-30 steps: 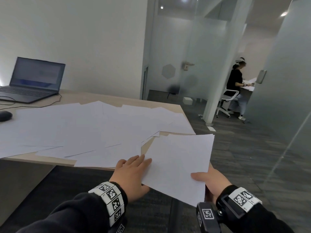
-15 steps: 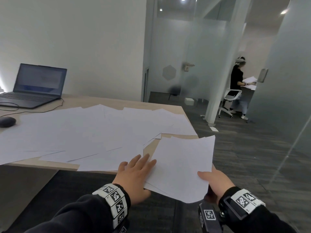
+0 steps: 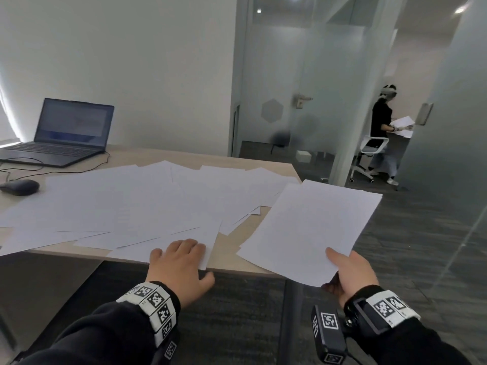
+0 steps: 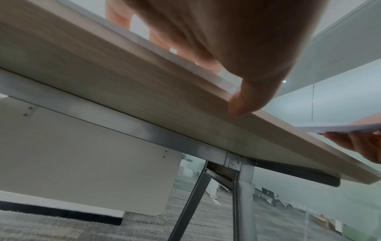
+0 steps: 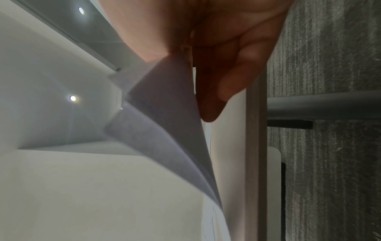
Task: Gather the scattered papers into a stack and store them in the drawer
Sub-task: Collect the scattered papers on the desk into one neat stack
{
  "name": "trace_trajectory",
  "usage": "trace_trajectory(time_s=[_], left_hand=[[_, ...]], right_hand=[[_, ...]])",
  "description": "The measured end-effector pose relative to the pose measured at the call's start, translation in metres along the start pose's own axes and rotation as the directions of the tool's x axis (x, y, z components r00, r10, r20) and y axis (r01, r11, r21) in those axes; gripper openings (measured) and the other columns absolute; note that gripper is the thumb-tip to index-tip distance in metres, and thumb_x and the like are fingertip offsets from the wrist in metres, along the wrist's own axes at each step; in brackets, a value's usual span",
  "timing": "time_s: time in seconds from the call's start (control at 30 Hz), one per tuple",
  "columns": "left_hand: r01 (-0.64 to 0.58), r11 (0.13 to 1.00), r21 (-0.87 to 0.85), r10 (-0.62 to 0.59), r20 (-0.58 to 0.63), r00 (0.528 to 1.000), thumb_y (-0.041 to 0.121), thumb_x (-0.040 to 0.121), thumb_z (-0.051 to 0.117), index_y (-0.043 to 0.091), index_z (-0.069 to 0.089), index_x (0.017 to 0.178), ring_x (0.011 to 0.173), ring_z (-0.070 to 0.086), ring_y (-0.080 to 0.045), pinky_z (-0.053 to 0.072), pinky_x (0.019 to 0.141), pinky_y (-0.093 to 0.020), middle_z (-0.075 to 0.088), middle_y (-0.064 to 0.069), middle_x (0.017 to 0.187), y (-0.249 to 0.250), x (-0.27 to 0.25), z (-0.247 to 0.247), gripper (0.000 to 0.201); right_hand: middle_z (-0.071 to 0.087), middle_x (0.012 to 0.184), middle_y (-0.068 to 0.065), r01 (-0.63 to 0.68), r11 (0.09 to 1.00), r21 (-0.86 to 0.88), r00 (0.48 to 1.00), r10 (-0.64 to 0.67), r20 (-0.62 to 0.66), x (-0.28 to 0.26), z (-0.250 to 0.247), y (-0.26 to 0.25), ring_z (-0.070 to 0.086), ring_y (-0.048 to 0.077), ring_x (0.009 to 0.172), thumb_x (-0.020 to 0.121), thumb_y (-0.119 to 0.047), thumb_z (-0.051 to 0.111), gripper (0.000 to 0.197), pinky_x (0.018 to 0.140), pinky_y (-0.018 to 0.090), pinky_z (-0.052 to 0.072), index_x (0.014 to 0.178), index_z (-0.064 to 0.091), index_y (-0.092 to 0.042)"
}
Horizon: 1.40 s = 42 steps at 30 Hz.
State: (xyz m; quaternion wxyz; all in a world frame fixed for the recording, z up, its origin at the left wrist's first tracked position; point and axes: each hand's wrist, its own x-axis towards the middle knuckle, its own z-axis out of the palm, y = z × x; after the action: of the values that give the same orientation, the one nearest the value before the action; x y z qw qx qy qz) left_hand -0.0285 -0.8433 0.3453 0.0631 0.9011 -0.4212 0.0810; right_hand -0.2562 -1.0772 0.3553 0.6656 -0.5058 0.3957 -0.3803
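A: Your right hand (image 3: 351,272) pinches the gathered sheets (image 3: 311,230), thumb on top and fingers (image 5: 224,88) curled beneath, holding them over the near right corner of the surface (image 3: 232,264).

B: And your left hand (image 3: 179,267)?

A: It lies on the nearest of the scattered papers (image 3: 118,206) at the front edge, fingers bent down onto it, thumb below the rim.

B: Any readable writing?

A: None: the sheets look blank, the laptop (image 3: 63,133) screen is blurred, and your wristbands (image 3: 154,306) show only square black-and-white codes.

Dim cool office light, ceiling spots (image 5: 72,98) glare; wide-angle bending at edges; both wrist views motion-blurred, close fingers soft.
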Motion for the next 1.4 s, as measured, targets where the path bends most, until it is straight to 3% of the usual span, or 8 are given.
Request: trace_trajectory(time_s=[0.23,0.33,0.43,0.57,0.73,1.0,1.13,1.4], left_hand=[[0.146,0.987,-0.064,-0.134,0.168,0.977,0.088,0.073,0.015,0.038,0.022,0.151,0.15,0.012,-0.014,0.008,0.117,-0.056,0.017,0.015,0.161,-0.02,0.002,-0.009,0.093],[0.179,0.943,-0.28,-0.146,0.134,0.98,0.079,0.083,0.019,0.037,0.033,0.148,0.147,0.019,-0.01,0.014,0.117,-0.05,0.026,0.016,0.159,-0.017,0.01,-0.018,0.078],[0.184,0.791,-0.583,-0.145,0.114,0.983,0.061,0.092,0.041,0.033,0.036,0.147,0.139,0.037,-0.012,0.029,0.113,-0.039,0.039,0.011,0.153,-0.009,0.021,-0.028,0.062],[0.243,0.529,-0.813,-0.163,0.184,0.969,0.036,0.096,0.052,0.033,0.047,0.139,0.119,0.057,-0.012,0.043,0.104,-0.031,0.059,0.009,0.134,-0.004,0.032,-0.037,0.043],[0.181,0.414,-0.892,-0.141,0.133,0.981,0.013,0.095,0.05,0.041,0.049,0.125,0.081,0.073,-0.01,0.058,0.077,-0.033,0.076,0.009,0.094,-0.01,0.046,-0.05,0.04],[0.045,0.328,-0.944,-0.217,-0.029,0.976,0.008,0.083,0.051,0.04,0.051,0.123,0.086,0.073,-0.012,0.055,0.081,-0.035,0.077,0.009,0.094,-0.017,0.08,-0.086,0.051],[0.071,0.269,-0.96,-0.21,0.014,0.978,0.015,0.073,0.053,0.036,0.057,0.115,0.093,0.072,-0.02,0.054,0.093,-0.048,0.077,0.004,0.096,-0.016,0.084,-0.075,0.047],[0.192,0.275,-0.942,-0.166,0.15,0.975,0.014,0.094,0.055,0.035,0.064,0.106,0.096,0.069,-0.012,0.055,0.09,-0.038,0.074,0.01,0.102,-0.001,0.082,-0.037,0.026]], right_hand=[[0.075,0.106,0.01,0.015,0.999,-0.033,0.994,-0.011,0.109,-0.002,0.021,0.001,0.069,0.035,0.094,0.097,-0.015,0.059,0.017,0.061,0.042,0.057,0.113,0.066,-0.019],[0.077,0.106,0.011,0.002,0.999,-0.041,0.982,0.006,0.188,-0.002,0.032,-0.001,0.071,0.035,0.099,0.097,-0.013,0.06,0.015,0.09,0.054,0.055,0.109,0.069,-0.015],[0.077,0.108,0.014,0.011,0.998,-0.061,0.961,0.006,0.276,0.0,0.044,-0.003,0.071,0.036,0.102,0.096,-0.011,0.061,0.02,0.098,0.053,0.052,0.112,0.07,-0.006],[0.077,0.108,0.014,0.032,0.997,-0.073,0.929,-0.002,0.37,0.007,0.061,-0.005,0.074,0.032,0.096,0.095,-0.008,0.06,0.019,0.094,0.048,0.053,0.11,0.072,-0.008],[0.079,0.102,0.008,0.089,0.987,-0.134,0.905,-0.024,0.424,0.017,0.086,-0.018,0.076,0.026,0.092,0.095,-0.003,0.059,0.019,0.085,0.042,0.056,0.105,0.072,-0.013],[0.08,0.097,-0.002,0.29,0.953,-0.085,0.891,-0.236,0.387,0.037,0.126,-0.053,0.076,0.015,0.086,0.094,-0.005,0.062,0.021,0.078,0.035,0.055,0.099,0.074,-0.021],[0.079,0.097,0.007,0.245,0.967,-0.076,0.914,-0.204,0.35,0.041,0.129,-0.045,0.075,0.028,0.092,0.087,-0.004,0.07,0.015,0.086,0.043,0.056,0.097,0.076,-0.014],[0.08,0.09,0.001,0.227,0.955,-0.189,0.94,-0.165,0.298,0.041,0.126,-0.023,0.074,0.025,0.089,0.087,-0.017,0.073,0.009,0.09,0.046,0.057,0.095,0.075,-0.014]])
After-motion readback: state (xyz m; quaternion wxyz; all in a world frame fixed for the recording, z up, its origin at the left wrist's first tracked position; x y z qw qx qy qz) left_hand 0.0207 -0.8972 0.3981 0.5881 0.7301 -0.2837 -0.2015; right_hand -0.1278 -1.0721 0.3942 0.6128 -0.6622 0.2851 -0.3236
